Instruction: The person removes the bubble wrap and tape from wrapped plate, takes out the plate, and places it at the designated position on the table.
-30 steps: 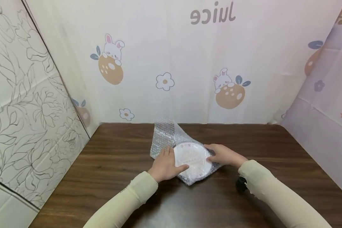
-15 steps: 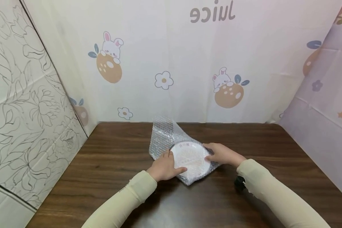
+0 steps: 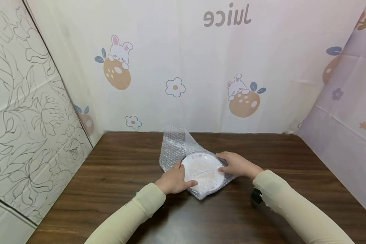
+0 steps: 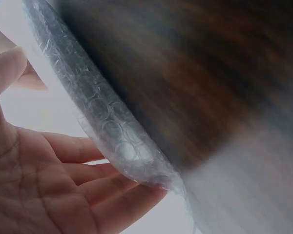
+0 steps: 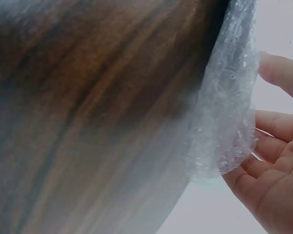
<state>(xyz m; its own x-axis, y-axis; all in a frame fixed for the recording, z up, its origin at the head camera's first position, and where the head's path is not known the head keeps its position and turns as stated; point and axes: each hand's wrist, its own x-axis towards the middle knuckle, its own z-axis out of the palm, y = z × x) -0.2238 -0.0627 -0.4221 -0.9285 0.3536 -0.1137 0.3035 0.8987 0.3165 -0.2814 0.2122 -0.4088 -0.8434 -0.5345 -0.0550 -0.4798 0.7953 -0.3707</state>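
Observation:
A round white plate with faint pink and purplish marks near its rim lies wrapped in clear bubble wrap on the brown table. My left hand holds its left edge, thumb over the top. In the left wrist view, the fingers meet the wrapped edge. From the right, my right hand grips the opposite edge, thumb on the upper face. The right wrist view has its thumb and fingers at the wrap's side. A loose flap of wrap spreads toward the back left.
The dark wood-grain table reaches back to a pale printed curtain with rabbits and flowers. A panel with line-drawn flowers stands on the left. Near the right cuff is a small black object.
My left hand has shifted slightly toward me and left, its fingers moving from on top of the wrap to the plate's edge. The right hand keeps its grip; the view shifts a little.

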